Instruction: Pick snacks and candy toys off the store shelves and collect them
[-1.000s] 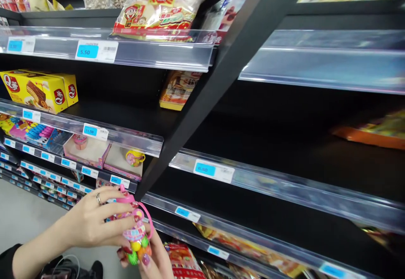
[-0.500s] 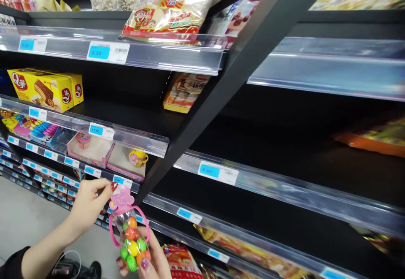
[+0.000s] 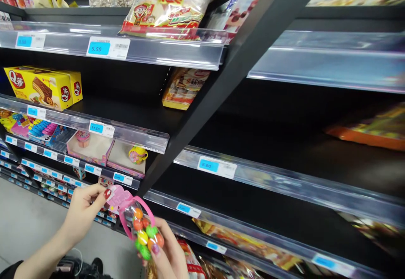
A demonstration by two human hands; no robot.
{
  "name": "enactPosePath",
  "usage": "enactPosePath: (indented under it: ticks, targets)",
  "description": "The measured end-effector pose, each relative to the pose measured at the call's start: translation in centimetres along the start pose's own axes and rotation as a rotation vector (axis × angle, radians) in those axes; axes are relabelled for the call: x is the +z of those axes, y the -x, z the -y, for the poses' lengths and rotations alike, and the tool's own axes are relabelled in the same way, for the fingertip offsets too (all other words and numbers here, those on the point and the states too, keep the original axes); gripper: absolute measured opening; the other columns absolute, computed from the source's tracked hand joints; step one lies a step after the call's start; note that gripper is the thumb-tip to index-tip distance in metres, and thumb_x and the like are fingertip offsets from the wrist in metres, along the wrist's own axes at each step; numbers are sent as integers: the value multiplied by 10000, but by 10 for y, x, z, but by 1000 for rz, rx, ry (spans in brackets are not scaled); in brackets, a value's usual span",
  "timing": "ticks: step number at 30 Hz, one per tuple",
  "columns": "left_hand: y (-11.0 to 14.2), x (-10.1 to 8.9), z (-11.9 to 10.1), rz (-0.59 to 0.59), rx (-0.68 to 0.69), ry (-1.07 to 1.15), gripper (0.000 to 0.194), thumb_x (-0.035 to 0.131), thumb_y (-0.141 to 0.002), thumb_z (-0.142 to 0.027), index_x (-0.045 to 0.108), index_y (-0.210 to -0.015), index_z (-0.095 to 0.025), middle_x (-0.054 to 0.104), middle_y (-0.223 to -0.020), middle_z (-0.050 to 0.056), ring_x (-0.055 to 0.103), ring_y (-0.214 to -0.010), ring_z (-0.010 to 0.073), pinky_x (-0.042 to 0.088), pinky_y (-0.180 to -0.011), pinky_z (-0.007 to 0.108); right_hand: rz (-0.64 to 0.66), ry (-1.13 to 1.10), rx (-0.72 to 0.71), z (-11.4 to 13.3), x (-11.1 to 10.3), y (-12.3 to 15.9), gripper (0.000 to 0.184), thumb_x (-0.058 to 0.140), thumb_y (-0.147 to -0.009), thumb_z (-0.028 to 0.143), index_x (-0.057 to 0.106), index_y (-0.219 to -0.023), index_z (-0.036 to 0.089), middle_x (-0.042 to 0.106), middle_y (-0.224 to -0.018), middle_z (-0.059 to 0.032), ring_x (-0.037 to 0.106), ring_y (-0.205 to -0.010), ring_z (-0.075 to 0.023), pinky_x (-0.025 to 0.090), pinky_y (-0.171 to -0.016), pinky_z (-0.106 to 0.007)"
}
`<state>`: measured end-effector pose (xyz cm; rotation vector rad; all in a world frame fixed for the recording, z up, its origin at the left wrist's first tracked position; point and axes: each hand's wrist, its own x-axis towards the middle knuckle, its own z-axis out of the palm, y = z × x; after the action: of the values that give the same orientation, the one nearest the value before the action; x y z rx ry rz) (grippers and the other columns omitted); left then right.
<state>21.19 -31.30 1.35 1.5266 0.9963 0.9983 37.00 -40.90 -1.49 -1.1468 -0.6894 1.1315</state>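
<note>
Since the earlier frame, the candy toy had tipped from near upright to a slant, its pink cap leaning up and to the left, and it had shifted slightly to the right. The left hand had followed the cap downward.

The left hand pinched the pink cap between thumb and fingertips, red nails showing at the cap's edge. The right hand cupped the clear body from below, fingers pressed against the lower end where the coloured sweets lay. A pink loop handle arched around the body. The toy was held in the air in front of the lower shelves, just below the shelf rail that carried the blue price tags, and below the display boxes holding a yellow cup toy.

For a sound hold, the lower hand probably needed to carry the weight, while the upper pinch only steadied the cap. Too hard a pull on the cap could have loosened it. Keeping the loop handle free of the shelf rail would likely have prevented snagging.
</note>
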Motion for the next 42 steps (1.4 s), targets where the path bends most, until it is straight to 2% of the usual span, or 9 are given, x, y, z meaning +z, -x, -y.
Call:
enactPosePath:
  ticks: [9, 15, 17, 22, 26, 31, 36, 39, 42]
  targets:
    - [20, 8, 27, 155, -248, 373, 258, 628, -746, -418, 645, -759, -160, 719, -660, 31, 659, -622, 147, 551, -650, 260, 71, 467, -238, 37, -19, -40, 343, 537, -774, 492, 601, -914, 187, 584, -747, -16, 488, -620, -132, 397, -538, -218]
    - [24, 7, 35, 167, -234, 350, 262, 586, -786, -404, 662, -809, -154, 743, -715, 48, 694, -671, 177, 581, -639, 274, 90, 537, -239, 39, -16, -49, 307, 529, -782, 459, 606, -896, 185, 579, -730, -13, 508, -647, -146, 422, -567, -231]
    - [26, 5, 34, 111, -75, 161, 197, 540, -831, -322, 669, -830, -173, 748, -740, 33, 696, -676, 159, 578, -643, 246, 119, 461, -212, 33, -17, -48, 326, 549, -777, 463, 583, -955, 191, 580, -771, -16, 507, -641, -143, 424, -544, -226]
    - [27, 5, 36, -306, 778, -664, 292, 595, -743, -43, 671, -979, -198, 757, -796, 8, 700, -652, 125, 530, -635, 156, 178, 90, -143, -7, -3, -40, 380, 681, -697, 423, 525, -987, 234, 569, -933, -29, 554, -784, -162, 466, -666, -251]
    - [26, 8, 39, -264, 938, -889, 390, 625, -721, -52, 630, -1088, -184, 745, -923, 45, 705, -783, 174, 542, -690, 209, 151, -238, -69, -41, 13, -32, 521, 781, -573, 418, 551, -1017, 272, 595, -985, -42, 579, -856, -205, 479, -746, -318]
    - [16, 4, 30, -21, 821, -544, 358, 606, -737, -97, 620, -1077, -207, 736, -936, 46, 674, -887, 178, 537, -802, 255, 90, -500, 82, -58, 13, -29, 696, 804, -521, 423, 540, -1158, 327, 540, -1259, -59, 509, -1130, -300, 448, -872, -419]
    - [-29, -14, -4, 172, 296, -212, 466, 644, -729, -199, 568, -1186, -253, 675, -1062, 63, 640, -909, 177, 531, -782, 270, 132, -555, 108, -71, 11, -41, 654, 767, -523, 467, 591, -1126, 286, 569, -1228, -82, 514, -1118, -314, 465, -822, -421]
    - [-60, -21, -28, 502, 161, -314, 400, 663, -693, -232, 652, -1093, -226, 678, -1093, 70, 629, -951, 202, 506, -808, 270, 189, -551, 76, -80, 11, -53, 601, 762, -540, 442, 614, -1099, 280, 592, -1195, -71, 535, -1078, -287, 463, -822, -401]
    - [-85, -23, -42, 611, 144, -483, 311, 626, -696, -231, 702, -996, -202, 721, -963, 47, 650, -839, 184, 496, -714, 228, 237, -552, 41, -79, 12, -67, 552, 756, -567, 415, 624, -1086, 281, 589, -1198, -55, 549, -1045, -264, 480, -774, -364]
